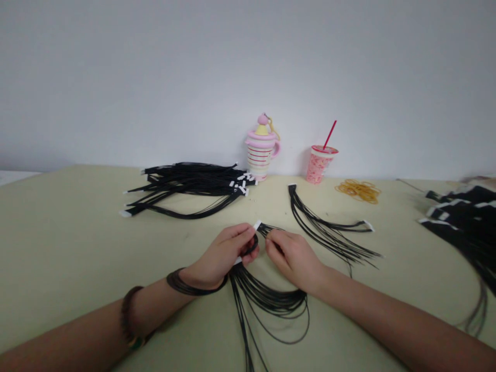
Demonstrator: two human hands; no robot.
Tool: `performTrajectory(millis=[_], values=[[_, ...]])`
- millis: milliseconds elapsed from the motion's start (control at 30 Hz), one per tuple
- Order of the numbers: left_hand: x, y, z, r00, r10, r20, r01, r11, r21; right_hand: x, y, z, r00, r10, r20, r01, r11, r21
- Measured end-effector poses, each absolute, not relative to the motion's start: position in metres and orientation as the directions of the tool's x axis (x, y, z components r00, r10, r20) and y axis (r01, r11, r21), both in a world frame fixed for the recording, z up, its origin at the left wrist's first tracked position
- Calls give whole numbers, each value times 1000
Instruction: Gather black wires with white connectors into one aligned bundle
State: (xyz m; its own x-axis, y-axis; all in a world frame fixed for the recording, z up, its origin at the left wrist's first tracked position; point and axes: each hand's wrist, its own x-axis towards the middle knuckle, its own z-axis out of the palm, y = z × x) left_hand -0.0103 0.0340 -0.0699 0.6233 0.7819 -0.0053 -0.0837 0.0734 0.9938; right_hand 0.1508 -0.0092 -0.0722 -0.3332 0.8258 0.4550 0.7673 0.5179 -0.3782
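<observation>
Forearms (77, 330) cross the worktop (70, 222), left hand (222, 248) and right hand (293, 257) both gripping black wires (284, 301) above it. Around lie wire bundles (194, 180) and yellow bands (358, 190); farther back stand a mug (259, 157) and cup (315, 166). Fingers (246, 235) cover some wires; others leave the bottom edge. From the lower white connector (237, 261) they fan rightward and toward the camera.

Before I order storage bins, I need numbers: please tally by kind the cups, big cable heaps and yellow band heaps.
Cups: 2 (striped mug, straw cup)
Big black cable heaps: 2 (left heap, right heap)
Yellow band heap: 1
Total: 5
Not counted: spread bundle, held cables
</observation>
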Motion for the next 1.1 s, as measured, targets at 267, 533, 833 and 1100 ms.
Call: performTrajectory(millis=[267,533,833,1100], values=[[-8,34,-69,570,822,-3,-113,82,990,150,-12,-64,-277,814,511,786,497,-367],[-7,33,-62,484,873,-67,-182,175,968,120,-54,-49,-494,785,374,642,620,-452],[-6,34,-63,446,894,-44,-230,161,960,120,-49,-59,-489,842,227,754,540,-376],[-6,33,-65,453,891,-11,-245,137,960,118,-45,-65,-415,884,217,713,464,-526]])
